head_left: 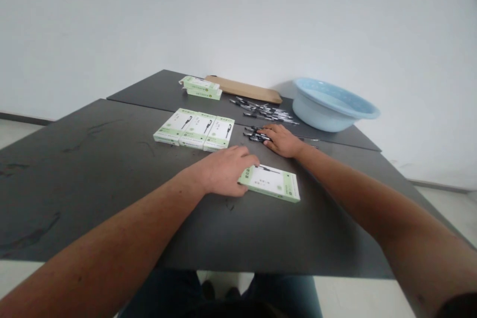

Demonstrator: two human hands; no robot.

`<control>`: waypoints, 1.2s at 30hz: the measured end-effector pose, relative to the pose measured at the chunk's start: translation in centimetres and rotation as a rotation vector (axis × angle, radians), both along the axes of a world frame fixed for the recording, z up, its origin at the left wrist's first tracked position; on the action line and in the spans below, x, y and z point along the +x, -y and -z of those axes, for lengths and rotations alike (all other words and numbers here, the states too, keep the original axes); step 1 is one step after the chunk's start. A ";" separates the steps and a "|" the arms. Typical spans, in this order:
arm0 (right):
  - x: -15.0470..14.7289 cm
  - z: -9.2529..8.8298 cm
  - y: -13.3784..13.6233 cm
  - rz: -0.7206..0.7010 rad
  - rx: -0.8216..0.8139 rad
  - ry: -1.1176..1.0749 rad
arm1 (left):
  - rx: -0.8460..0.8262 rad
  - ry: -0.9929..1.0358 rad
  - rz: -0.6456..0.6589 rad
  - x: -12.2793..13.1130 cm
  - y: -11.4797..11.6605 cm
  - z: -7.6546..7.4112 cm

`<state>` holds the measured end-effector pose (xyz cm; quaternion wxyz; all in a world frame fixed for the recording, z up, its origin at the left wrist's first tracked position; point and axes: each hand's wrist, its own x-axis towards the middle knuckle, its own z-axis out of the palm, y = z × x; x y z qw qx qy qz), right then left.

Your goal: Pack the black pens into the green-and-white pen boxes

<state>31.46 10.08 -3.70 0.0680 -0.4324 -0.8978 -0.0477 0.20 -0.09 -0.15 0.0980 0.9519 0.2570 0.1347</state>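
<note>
The left hand [227, 170] lays flat, ungripping fingers on the box [276, 184] at its near end, the right hand [282, 140] covers loose pens [255, 135] on the desk [93, 169], its fingers' grip unclear, and a nudge could, I judge, roll those pens beyond the fingertips.

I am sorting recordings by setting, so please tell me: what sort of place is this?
Probably a plain workroom or small workshop. Two dark tables stand before a bare white wall, with identical green-and-white boxes in a row, a heap of loose pens and a blue basin.
</note>
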 end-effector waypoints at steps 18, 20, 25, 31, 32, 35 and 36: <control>2.4 -1.9 11.1 -0.084 -0.047 -0.148 | -0.047 -0.042 0.050 -0.3 -0.1 -0.1; 2.1 -2.5 11.0 -0.068 -0.015 -0.184 | -0.039 -0.046 0.055 -0.3 -0.3 0.0; 1.7 -1.9 10.5 0.042 -0.011 -0.224 | -0.051 -0.015 0.120 -0.2 -0.5 0.3; 1.6 -0.4 9.8 0.051 -0.055 -0.143 | -0.060 -0.016 0.140 0.0 -0.4 0.3; 1.5 -0.3 9.5 0.055 -0.044 -0.144 | -0.064 -0.017 0.138 0.0 -0.4 0.3; 1.6 -0.4 8.7 0.082 0.030 -0.204 | -0.075 -0.024 0.127 -0.1 -0.5 0.4; 1.8 -0.5 8.6 0.085 0.058 -0.230 | -0.079 -0.027 0.122 -0.1 -0.6 0.4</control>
